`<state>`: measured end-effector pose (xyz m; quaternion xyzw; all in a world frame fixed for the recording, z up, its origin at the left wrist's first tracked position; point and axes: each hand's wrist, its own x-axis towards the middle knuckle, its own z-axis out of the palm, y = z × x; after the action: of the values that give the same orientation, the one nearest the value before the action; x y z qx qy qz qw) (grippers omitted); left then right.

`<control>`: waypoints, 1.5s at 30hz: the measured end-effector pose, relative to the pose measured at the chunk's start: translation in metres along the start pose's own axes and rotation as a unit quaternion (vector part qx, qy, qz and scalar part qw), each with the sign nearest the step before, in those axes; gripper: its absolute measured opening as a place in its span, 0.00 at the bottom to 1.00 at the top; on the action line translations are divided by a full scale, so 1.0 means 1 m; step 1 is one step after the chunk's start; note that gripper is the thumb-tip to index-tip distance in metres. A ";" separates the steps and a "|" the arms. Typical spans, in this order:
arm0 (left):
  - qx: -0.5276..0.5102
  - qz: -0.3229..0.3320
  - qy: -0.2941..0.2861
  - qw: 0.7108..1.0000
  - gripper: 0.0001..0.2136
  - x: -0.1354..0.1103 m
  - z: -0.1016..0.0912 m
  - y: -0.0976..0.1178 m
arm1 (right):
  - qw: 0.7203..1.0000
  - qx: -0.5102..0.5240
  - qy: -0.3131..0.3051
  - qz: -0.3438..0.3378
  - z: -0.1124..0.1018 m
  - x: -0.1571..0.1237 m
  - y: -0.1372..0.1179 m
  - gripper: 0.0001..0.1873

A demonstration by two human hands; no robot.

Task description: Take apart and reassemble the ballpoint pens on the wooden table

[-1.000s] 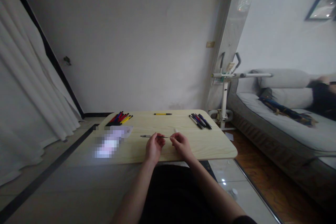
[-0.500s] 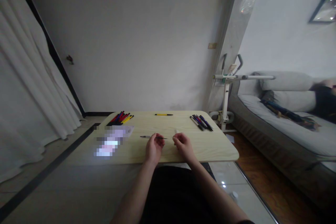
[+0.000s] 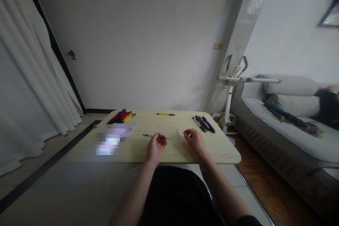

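Observation:
My left hand [image 3: 156, 148] is closed around a slim dark pen [image 3: 147, 135] with a greyish stretch along it. The pen lies roughly level across the fingers, its thin end sticking out to the right. My right hand [image 3: 195, 141] hovers over the table to the right, thumb and forefinger pinched together. Whatever the pinch holds is too small to make out; a faint pale patch [image 3: 180, 134] shows beside the fingertips. A yellow pen [image 3: 165, 114] with black ends lies alone near the far edge of the table.
On the pale wooden table [image 3: 169, 155], a pile of red, yellow and dark pens [image 3: 122, 116] lies far left, with several dark pens [image 3: 203, 124] far right. A pixelated bright phone-like object [image 3: 112, 141] is at left. An exercise machine [image 3: 229, 95] and grey sofa [image 3: 291, 113] stand right.
My right hand has moved right, away from my left hand, still pinched. The left hand keeps the pen in nearly the same place. The view has shifted slightly.

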<state>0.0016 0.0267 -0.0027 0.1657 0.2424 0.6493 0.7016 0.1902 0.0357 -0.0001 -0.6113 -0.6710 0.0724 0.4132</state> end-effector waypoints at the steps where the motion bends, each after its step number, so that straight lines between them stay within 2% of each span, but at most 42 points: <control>1: 0.001 0.000 -0.002 1.000 0.03 0.000 0.000 0.000 | 0.999 -0.030 -0.008 0.005 0.000 0.001 0.001 0.10; 4: 0.003 0.002 -0.005 1.000 0.03 -0.001 0.001 0.000 | 0.995 -0.098 -0.023 0.019 0.000 0.002 0.003 0.10; 10: 0.008 0.001 -0.004 1.000 0.03 -0.002 0.002 0.000 | 0.990 -0.137 -0.027 0.019 0.004 0.000 0.006 0.10; 30: -0.002 -0.003 0.014 1.000 0.02 -0.002 0.003 0.001 | 0.991 -0.128 -0.025 0.019 0.006 -0.002 0.010 0.09; 36: -0.002 -0.010 -0.005 1.000 0.02 0.000 0.000 0.000 | 0.991 -0.133 -0.025 0.020 0.006 -0.003 0.010 0.09; 41: 0.001 -0.016 0.001 1.000 0.02 -0.001 0.001 0.001 | 0.987 -0.150 -0.038 0.043 0.006 -0.002 0.007 0.09; 45: 0.000 -0.020 -0.001 1.000 0.02 -0.001 0.002 0.001 | 0.989 -0.140 -0.035 0.032 0.006 -0.002 0.009 0.08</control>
<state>0.0014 0.0261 -0.0005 0.1615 0.2447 0.6347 0.7150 0.1925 0.0388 -0.0101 -0.6819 -0.6683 0.0120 0.2973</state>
